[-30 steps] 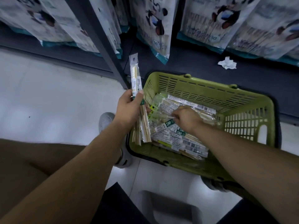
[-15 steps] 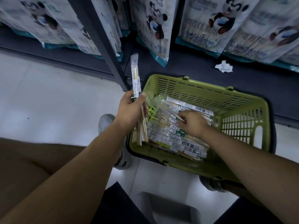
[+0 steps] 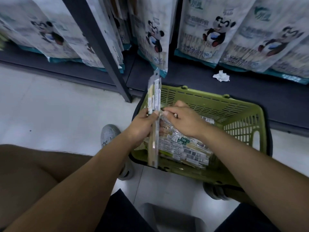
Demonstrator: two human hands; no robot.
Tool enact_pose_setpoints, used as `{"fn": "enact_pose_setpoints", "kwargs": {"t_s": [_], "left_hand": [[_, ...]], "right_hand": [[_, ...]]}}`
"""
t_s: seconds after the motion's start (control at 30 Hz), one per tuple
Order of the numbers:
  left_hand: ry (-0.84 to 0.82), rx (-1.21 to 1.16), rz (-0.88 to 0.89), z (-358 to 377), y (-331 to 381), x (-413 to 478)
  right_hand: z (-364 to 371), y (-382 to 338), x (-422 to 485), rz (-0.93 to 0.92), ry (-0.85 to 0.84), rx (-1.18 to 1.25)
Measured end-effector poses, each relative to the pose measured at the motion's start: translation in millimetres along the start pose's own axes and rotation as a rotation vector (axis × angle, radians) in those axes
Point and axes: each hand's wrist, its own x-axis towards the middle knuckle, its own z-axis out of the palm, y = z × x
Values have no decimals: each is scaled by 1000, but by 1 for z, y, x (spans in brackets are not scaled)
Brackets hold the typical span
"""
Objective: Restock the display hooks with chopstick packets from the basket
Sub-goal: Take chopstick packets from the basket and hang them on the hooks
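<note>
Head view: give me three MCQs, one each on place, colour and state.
1. Where does the tissue lie?
A. in the basket
B. on the dark shelf base
C. on the white floor

2. What colour is the basket?
A. red
B. green
C. blue

3. What is the left hand doing?
A. hanging open and empty
B. gripping packets held upright
C. resting on the floor

Answers:
1 B: the tissue sits on the dark base below the hanging bags, behind the basket.
2 B: its slotted walls and rim are olive green.
3 B: its fingers curl round a bundle that stands up over the basket's left edge.
</note>
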Motion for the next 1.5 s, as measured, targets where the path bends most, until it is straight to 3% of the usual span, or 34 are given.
{"fn": "enact_pose_setpoints", "kwargs": {"t_s": [0.07, 0.17, 0.3, 0.5, 0.9, 1.0, 1.23, 1.5], "left_hand": [[95, 114, 38, -9, 2, 2], [219, 283, 112, -20, 4, 5], [404, 323, 165, -22, 1, 8], [396, 221, 143, -19, -3, 11], [382, 174, 124, -19, -2, 10], [389, 163, 121, -19, -2, 10], [353, 172, 98, -18, -2, 12], [58, -80, -46, 5, 5, 7]], "right_hand": [[1, 15, 1, 60, -17, 62], [15, 47, -6, 213, -43, -40], [47, 78, -23, 322, -306, -222], [81, 81, -29, 264, -181, -411], [80, 85, -24, 254, -156, -397], [74, 89, -23, 234, -154, -325], [25, 81, -20, 229, 20, -37], [-20, 5, -1, 177, 99, 473]]}}
